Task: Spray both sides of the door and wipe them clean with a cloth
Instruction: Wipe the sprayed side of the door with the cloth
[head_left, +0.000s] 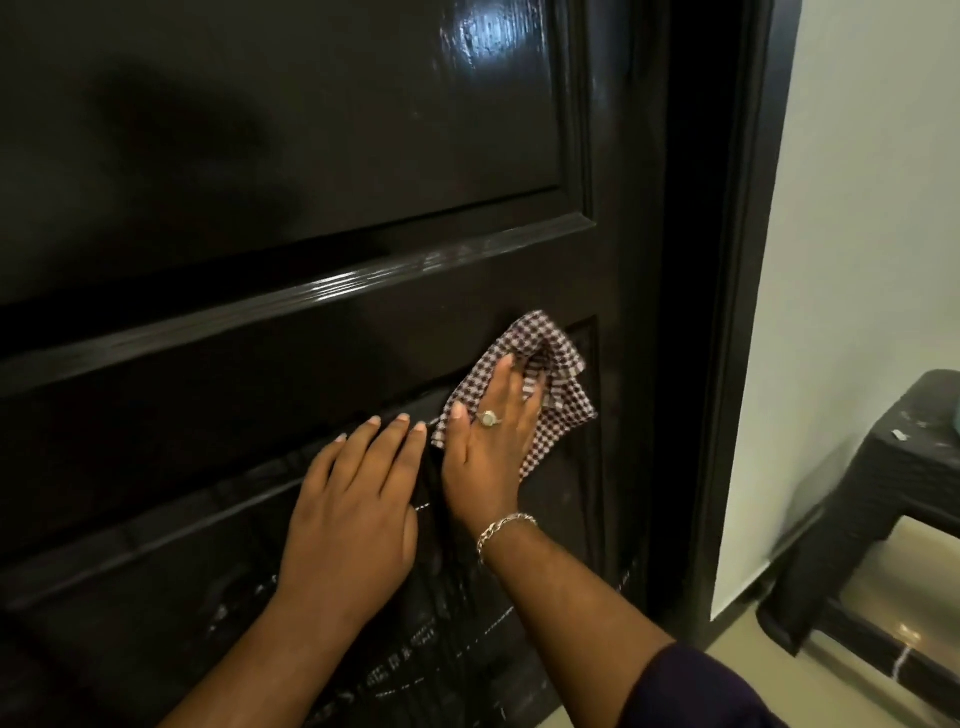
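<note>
A glossy black panelled door (270, 171) fills most of the head view. My right hand (491, 441), with a ring and a bracelet, presses a checked dark-and-white cloth (550, 374) flat against the door's lower carved panel, near its right edge. Its fingers lie straight over the cloth. My left hand (353, 514) rests flat on the door just left of the right hand, fingers straight and holding nothing. White streaks show on the carved panel below both hands. No spray bottle is in view.
The black door frame (727, 312) runs down the right of the door, beside a pale wall (872, 208). A black plastic stool (883, 493) stands on the tiled floor (737, 654) at the lower right.
</note>
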